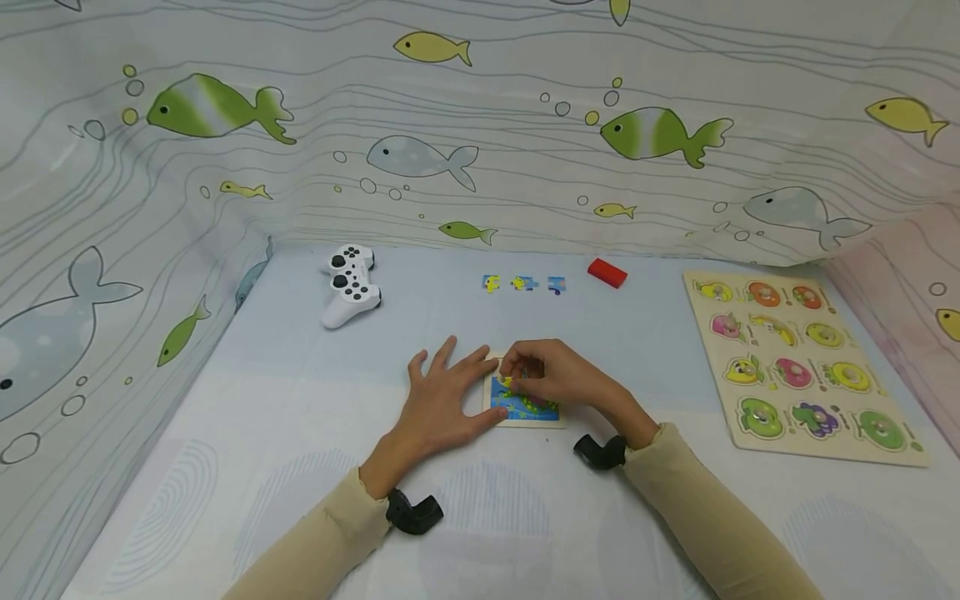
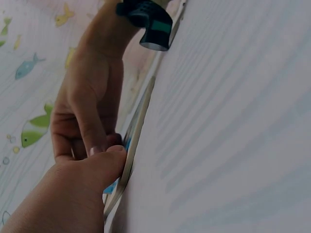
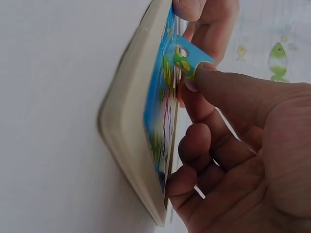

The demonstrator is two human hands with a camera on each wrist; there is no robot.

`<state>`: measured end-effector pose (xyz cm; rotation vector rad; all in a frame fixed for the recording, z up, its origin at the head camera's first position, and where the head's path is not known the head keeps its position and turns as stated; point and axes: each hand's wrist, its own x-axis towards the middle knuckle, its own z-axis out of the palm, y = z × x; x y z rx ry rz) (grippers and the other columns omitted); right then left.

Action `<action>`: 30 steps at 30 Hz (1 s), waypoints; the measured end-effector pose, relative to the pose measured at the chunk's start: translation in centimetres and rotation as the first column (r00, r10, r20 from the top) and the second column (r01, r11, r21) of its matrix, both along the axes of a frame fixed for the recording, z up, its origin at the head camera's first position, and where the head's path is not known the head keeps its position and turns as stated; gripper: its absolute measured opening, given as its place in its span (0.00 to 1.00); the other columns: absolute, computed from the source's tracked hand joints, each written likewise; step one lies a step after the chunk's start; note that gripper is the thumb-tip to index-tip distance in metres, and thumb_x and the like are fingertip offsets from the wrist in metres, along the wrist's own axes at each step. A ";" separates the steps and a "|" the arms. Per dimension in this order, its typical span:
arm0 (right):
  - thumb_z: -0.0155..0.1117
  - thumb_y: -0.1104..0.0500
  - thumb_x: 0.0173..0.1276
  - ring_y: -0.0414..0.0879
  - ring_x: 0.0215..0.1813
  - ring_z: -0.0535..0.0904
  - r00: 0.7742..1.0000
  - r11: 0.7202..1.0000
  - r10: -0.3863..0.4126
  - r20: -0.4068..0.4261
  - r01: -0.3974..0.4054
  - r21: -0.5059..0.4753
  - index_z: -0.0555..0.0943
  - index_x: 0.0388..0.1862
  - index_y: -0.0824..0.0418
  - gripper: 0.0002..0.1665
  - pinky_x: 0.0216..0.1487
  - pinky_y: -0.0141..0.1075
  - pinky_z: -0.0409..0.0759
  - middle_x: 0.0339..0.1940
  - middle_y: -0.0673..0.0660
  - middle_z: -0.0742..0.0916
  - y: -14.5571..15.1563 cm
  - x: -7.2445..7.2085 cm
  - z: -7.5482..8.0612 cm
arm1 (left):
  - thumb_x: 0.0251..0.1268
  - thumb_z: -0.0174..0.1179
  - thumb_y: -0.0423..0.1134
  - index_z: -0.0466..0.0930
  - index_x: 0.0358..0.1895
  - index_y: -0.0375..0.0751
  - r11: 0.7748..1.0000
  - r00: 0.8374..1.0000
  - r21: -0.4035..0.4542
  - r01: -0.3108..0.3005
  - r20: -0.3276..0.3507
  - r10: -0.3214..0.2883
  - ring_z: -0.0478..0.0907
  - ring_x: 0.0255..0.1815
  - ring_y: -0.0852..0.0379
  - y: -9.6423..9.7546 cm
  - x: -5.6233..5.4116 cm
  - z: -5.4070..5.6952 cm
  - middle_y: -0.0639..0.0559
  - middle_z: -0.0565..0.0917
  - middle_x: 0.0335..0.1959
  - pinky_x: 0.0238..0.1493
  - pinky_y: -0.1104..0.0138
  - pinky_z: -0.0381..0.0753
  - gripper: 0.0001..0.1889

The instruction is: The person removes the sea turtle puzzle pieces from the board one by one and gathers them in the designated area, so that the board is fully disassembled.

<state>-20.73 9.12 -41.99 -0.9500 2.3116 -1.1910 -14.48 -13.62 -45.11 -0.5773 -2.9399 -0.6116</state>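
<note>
Beneath me spreads one pale table [image 1: 262,467], walled by a fish-print curtain [image 1: 517,92]; over on my right lies one large fruit board [image 1: 825,447], its twelve fruits seated in four rows of three. Well apart from it, in front of me, my two hands meet at one small wooden puzzle tray [image 3: 127,92]. My left hand [image 1: 442,408] has its fingers spread, the thumb and a fingertip resting on the tray's left side and holding nothing. My right hand [image 1: 555,372] reaches in from the right, thumb and forefinger pinching one blue and yellow-green piece [image 3: 194,54], the other fingers loosely curled. That piece is over the tray's left half, near my left thumb, and the tray's picture lies directly below my pinch; the piece slants up from the picture instead of lying flat, its long axis running from my thumb tip down toward the tray. Whether its lower edge touches, I cannot tell. Beyond are one white game controller [image 1: 351,286] at far left, one red block [image 1: 607,273], and, smallest, three loose puzzle pieces [image 1: 525,283] in a row beside that block.
</note>
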 end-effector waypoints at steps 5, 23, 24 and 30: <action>0.69 0.65 0.69 0.42 0.32 0.76 1.000 1.000 0.013 0.009 -0.013 -0.021 0.85 0.46 0.60 0.09 0.36 0.29 0.75 0.38 0.53 0.88 0.1 0.0 0.1 | 0.60 0.58 0.72 0.73 0.72 0.61 1.000 1.000 -0.005 -0.001 -0.001 0.001 0.53 0.83 0.40 0.0 0.0 -0.1 0.60 0.70 0.77 0.73 0.34 0.43 0.38; 0.70 0.61 0.69 0.43 0.32 0.75 1.000 1.000 -0.017 -0.008 0.017 -0.010 0.88 0.47 0.54 0.09 0.35 0.29 0.74 0.34 0.49 0.88 0.8 -0.4 0.5 | 0.61 0.58 0.70 0.73 0.72 0.60 1.000 1.000 -0.016 -0.002 0.003 0.002 0.53 0.83 0.38 0.1 0.0 -0.2 0.60 0.69 0.77 0.73 0.34 0.43 0.38; 0.70 0.62 0.69 0.43 0.32 0.76 1.000 1.000 -0.018 -0.009 0.018 -0.015 0.88 0.47 0.55 0.09 0.35 0.29 0.74 0.33 0.49 0.88 0.8 -0.5 0.5 | 0.61 0.58 0.71 0.73 0.72 0.60 1.000 1.000 -0.017 -0.002 0.005 0.002 0.53 0.83 0.38 0.1 0.1 -0.2 0.60 0.69 0.77 0.73 0.34 0.43 0.38; 0.68 0.63 0.70 0.43 0.32 0.80 0.999 0.998 -0.033 -0.017 0.032 -0.046 0.87 0.49 0.58 0.10 0.35 0.30 0.77 0.32 0.55 0.89 0.7 -0.7 0.6 | 0.60 0.57 0.72 0.74 0.72 0.58 1.000 1.000 -0.015 -0.001 0.010 0.001 0.53 0.83 0.38 0.1 0.1 -0.2 0.59 0.69 0.78 0.73 0.33 0.42 0.38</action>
